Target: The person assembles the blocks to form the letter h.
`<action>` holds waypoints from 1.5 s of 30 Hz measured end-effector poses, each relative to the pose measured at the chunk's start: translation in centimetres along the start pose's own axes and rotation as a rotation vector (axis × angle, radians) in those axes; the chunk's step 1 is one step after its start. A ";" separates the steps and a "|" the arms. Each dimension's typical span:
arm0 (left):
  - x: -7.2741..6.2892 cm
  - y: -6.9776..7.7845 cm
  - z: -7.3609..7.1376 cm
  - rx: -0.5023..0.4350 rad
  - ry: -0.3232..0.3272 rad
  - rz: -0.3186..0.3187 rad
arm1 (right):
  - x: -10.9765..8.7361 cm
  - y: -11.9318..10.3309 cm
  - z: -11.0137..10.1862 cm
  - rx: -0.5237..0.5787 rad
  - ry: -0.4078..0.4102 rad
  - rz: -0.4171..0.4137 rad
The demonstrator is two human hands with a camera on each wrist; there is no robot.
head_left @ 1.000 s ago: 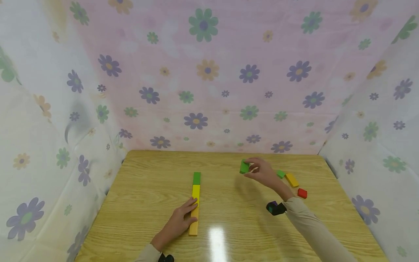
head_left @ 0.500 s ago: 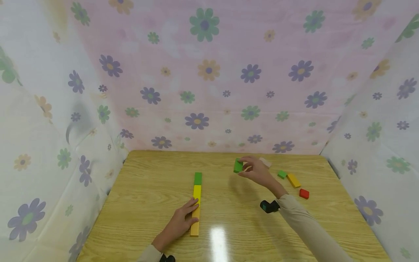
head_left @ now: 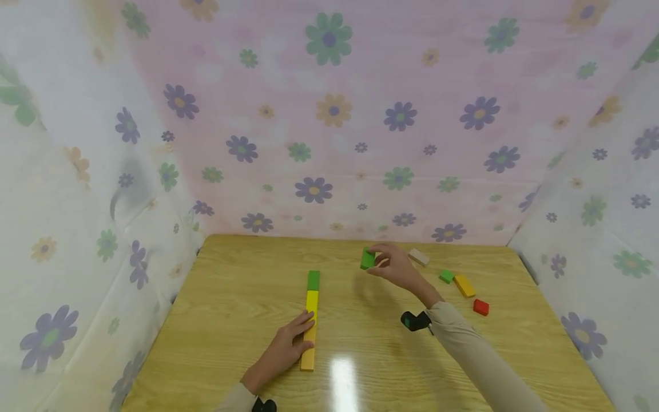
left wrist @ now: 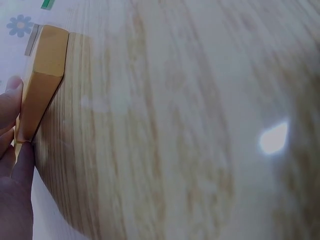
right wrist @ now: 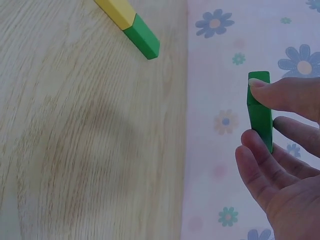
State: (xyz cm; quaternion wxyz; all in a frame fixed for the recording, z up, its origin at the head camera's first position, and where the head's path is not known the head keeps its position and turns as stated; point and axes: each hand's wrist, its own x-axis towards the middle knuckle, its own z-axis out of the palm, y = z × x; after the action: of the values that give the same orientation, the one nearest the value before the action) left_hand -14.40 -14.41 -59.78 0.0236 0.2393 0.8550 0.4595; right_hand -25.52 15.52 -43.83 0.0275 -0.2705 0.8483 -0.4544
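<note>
A row of blocks lies end to end on the table: a green block (head_left: 313,280) at the far end, a bright yellow block (head_left: 312,299) behind it, and an orange-yellow block (head_left: 307,361) nearest the person. My left hand (head_left: 282,349) rests on the row from the left, thumb and fingertips over the yellow part. In the left wrist view its fingers (left wrist: 11,102) touch the orange-yellow block (left wrist: 50,52). Right of the row's far end, my right hand (head_left: 399,269) pinches a second green block (head_left: 368,258) between thumb and fingers, raised over the table.
To the right of my right hand lie a beige block (head_left: 419,257), a small green block (head_left: 446,276), a yellow-orange block (head_left: 464,285) and a red block (head_left: 481,307). Flowered curtains (head_left: 329,143) enclose the wooden table (head_left: 231,297) at the back and sides.
My right hand has moved left with the green block, bringing it nearer the row and uncovering the beige block. My left hand has stayed on the row.
</note>
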 end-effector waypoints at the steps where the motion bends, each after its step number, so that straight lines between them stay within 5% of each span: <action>1: 0.1 -0.1 0.0 0.003 0.000 0.003 | 0.1 0.1 0.1 -0.001 0.002 -0.001; 13: 0.2 0.0 0.0 0.003 -0.019 0.027 | 1.8 4.4 2.3 0.027 -0.021 0.064; 36: 0.5 0.3 0.1 0.000 -0.025 0.022 | 4.1 4.5 4.2 0.049 -0.036 0.043; 45: 0.0 0.4 -0.1 -0.023 -0.024 -0.036 | 5.2 3.6 5.5 0.067 -0.055 0.033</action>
State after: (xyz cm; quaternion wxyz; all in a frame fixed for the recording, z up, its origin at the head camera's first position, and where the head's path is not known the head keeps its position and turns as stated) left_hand -14.31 -14.25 -59.44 0.0447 0.2292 0.8534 0.4660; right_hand -29.84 10.41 -48.86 0.0674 -0.2677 0.8359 -0.4744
